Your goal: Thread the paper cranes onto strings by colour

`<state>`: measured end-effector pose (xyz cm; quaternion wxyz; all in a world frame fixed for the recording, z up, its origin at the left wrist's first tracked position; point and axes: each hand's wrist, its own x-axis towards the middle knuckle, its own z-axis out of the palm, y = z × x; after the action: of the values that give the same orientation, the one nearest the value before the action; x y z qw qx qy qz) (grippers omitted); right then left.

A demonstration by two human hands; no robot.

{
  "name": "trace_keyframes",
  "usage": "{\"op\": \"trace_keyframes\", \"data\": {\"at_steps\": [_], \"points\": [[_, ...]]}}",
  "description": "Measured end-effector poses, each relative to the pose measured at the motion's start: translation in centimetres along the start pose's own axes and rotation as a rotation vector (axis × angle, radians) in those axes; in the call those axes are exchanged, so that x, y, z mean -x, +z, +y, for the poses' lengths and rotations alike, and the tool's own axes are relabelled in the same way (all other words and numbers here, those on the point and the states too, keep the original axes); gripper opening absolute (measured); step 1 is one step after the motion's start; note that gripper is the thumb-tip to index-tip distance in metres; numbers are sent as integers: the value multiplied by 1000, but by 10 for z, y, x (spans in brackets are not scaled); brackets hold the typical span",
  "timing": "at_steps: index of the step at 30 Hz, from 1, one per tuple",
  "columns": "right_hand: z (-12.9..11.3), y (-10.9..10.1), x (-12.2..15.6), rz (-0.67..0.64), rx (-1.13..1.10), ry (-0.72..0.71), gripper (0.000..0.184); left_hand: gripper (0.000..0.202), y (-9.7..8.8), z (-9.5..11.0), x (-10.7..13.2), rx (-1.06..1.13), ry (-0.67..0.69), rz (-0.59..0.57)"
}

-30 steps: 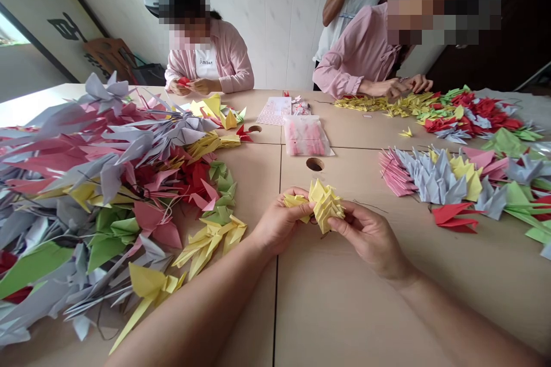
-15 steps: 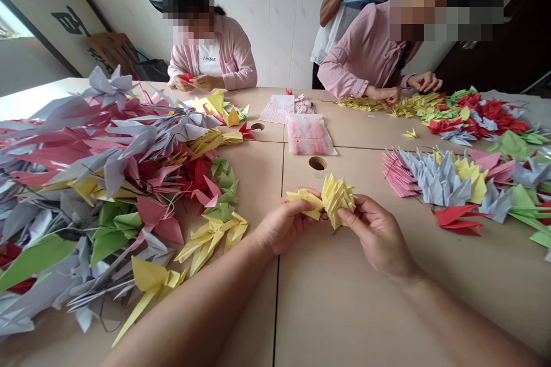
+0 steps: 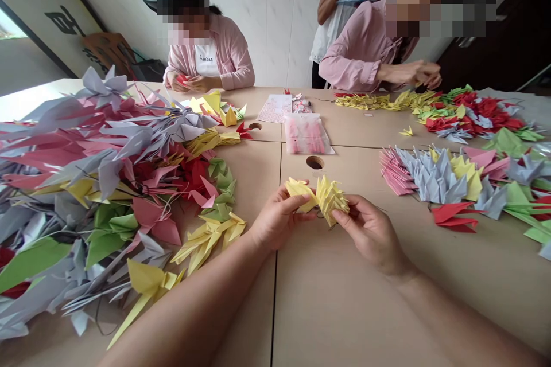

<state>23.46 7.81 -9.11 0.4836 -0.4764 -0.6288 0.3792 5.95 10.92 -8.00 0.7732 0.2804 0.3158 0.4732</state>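
My left hand (image 3: 275, 221) pinches a single yellow paper crane (image 3: 299, 190) by its wing, just above the wooden table (image 3: 344, 298). My right hand (image 3: 370, 232) grips a tight stack of yellow folded cranes (image 3: 331, 199) from below. The single crane and the stack touch between my two hands. A thin dark thread trails from the stack toward the right.
A big heap of strung paper cranes (image 3: 99, 183) in grey, pink, green and yellow fills the left. Rows of cranes (image 3: 456, 175) lie at the right. A plastic bag (image 3: 306, 135) and a cable hole (image 3: 314, 162) sit ahead. Other people (image 3: 206, 51) fold paper across the table.
My hands dipped slightly and drew the single crane closer against the stack. The person at the far right lifted both hands off the yellow cranes.
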Motion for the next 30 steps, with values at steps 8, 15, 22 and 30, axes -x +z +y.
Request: {"op": "trace_keyframes", "data": {"at_steps": [8,15,22,30], "points": [[8,2,3,35,112,-174,25,23,-2,-3,0,-24,1,-109],[11,1,3,37,210,-231,26,17,-3,-3,1,7,10,-135],[4,-2,0,68,322,-406,28,13,0,0,4,-2,29,-209],[0,-4,2,16,339,-484,34,18,0,1,4,-6,33,-227]]}}
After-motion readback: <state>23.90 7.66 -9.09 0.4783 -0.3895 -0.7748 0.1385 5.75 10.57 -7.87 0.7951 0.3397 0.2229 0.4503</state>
